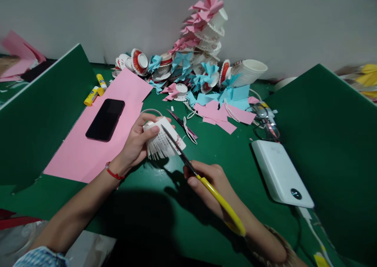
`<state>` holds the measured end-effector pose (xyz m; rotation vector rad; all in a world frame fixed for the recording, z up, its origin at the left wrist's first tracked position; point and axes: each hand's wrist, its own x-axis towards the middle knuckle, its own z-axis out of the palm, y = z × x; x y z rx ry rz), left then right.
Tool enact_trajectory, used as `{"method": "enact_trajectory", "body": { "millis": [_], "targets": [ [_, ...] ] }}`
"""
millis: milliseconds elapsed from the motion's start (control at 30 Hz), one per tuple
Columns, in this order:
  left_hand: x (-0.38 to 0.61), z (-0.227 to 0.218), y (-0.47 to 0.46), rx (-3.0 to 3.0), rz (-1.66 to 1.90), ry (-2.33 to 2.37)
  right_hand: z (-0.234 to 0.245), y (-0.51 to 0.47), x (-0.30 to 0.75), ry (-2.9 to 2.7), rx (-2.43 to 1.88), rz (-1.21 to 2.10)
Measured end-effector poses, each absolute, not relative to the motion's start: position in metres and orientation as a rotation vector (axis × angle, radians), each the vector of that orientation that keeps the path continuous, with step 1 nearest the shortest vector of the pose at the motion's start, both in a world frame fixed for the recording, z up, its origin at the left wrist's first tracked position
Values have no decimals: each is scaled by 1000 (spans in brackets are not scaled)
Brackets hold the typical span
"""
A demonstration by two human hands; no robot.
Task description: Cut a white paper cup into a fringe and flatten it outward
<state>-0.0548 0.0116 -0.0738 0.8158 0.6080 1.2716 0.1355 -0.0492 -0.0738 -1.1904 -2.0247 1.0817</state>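
- Two yellow glue sticks are seen lying at the far left of the green worktop, just beside a long pink paper sheet.
- A black phone is laid flat on that sheet.
- The left hand is closed around the base end of a white paper cup, which is held on its side above the worktop, near the middle and just right of the pink sheet.
- The near side of the cup's wall is already slit into thin strips that hang down as a fringe. The upper side, under the blades, appears to be uncut, so the cutting is judged to be partly done, with roughly the far side of the wall left.
- Yellow-handled scissors are laid with their blades against the cup's upper wall.
- The right hand is closed on the scissors' handles.
- Behind, against the wall, a pile of finished cups is stacked, fringed and fitted with pink and blue paper bows; many pieces are thus judged complete.
- Pink offcuts are scattered to the right of the cup.
- Glasses and a white power bank are set further right.
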Motion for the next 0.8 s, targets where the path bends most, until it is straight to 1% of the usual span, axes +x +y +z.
{"method": "enact_trajectory", "body": {
  "millis": [167, 267, 300, 367, 400, 433, 467, 500, 533, 600, 800],
  "targets": [
    [-55, -75, 14, 889, 1261, 657, -71, -47, 137, -2000, -1196, 1042],
    [-70, -73, 26, 1027, 1321, 750, -69, -45, 138, -1917, -1232, 1042],
    [-79, -73, 31, 1117, 1353, 841, -68, -44, 139, -1872, -1256, 1060],
    [-102, -72, 43, 1417, 1407, 1294, -69, -44, 140, -1777, -1308, 1108],
    [-114, -72, 48, 1613, 1331, 1616, -69, -44, 140, -1741, -1327, 1127],
    [-125, -73, 52, 1759, 1160, 1941, -70, -44, 140, -1717, -1340, 1138],
    [-135, -74, 55, 1801, 936, 2236, -71, -44, 140, -1707, -1346, 1142],
    [-143, -75, 57, 1766, 703, 2432, -72, -43, 140, -1709, -1347, 1139],
    [-148, -77, 58, 1722, 509, 2499, -72, -43, 140, -1718, -1348, 1130],
    [-151, -80, 59, 1687, 358, 2547, -73, -41, 140, -1750, -1353, 1096],
    [-147, -86, 63, 1729, 384, 2564, -73, -35, 139, -1817, -1383, 1014]
  ]
}}
